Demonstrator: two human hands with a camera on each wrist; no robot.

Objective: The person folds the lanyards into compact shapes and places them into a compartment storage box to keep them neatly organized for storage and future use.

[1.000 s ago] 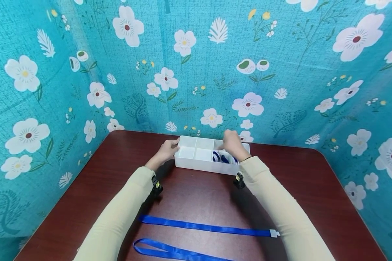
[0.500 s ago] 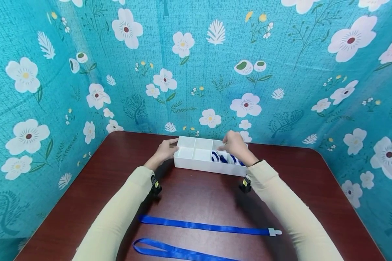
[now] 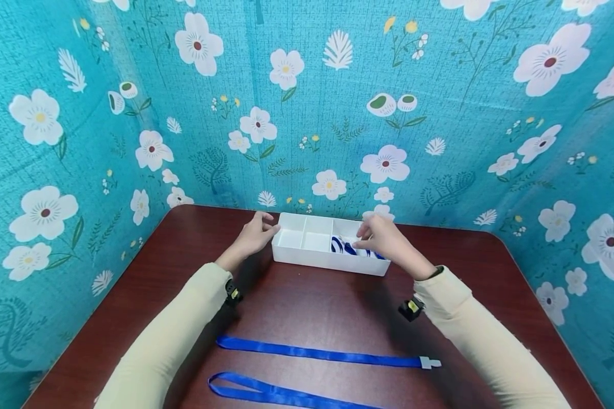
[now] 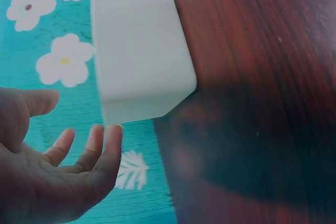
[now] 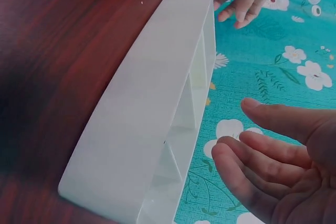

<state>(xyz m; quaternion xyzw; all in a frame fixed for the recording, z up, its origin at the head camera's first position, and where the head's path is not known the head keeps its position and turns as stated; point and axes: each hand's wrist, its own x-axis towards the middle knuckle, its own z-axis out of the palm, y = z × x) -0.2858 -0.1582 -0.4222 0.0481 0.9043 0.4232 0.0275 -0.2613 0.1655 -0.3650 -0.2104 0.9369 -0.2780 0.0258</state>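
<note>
A white divided box [image 3: 307, 259] stands toward the back of the table. Rolled blue and white straps [image 3: 349, 247] lie in its right part. My right hand [image 3: 384, 236] hovers over that end; its fingers are loosely curved and hold nothing, as the right wrist view shows. By the left end of the box is my left hand [image 3: 253, 233], fingers relaxed and spread. In the left wrist view its fingertips [image 4: 113, 132] are right at the box's end [image 4: 142, 51]; whether they touch I cannot tell.
Across the front of the table [image 3: 307, 307] lies a blue lanyard [image 3: 317, 354] with a pale clip [image 3: 430, 363] at its right end. Nearer still is a second, looped blue lanyard [image 3: 276, 393], cut off by the frame's lower edge. A flowered teal cloth [image 3: 307, 142] hangs behind.
My right hand has drawn back to the right from deep in the right part, uncovering more of the straps. The left hand has eased off the box's left end.
</note>
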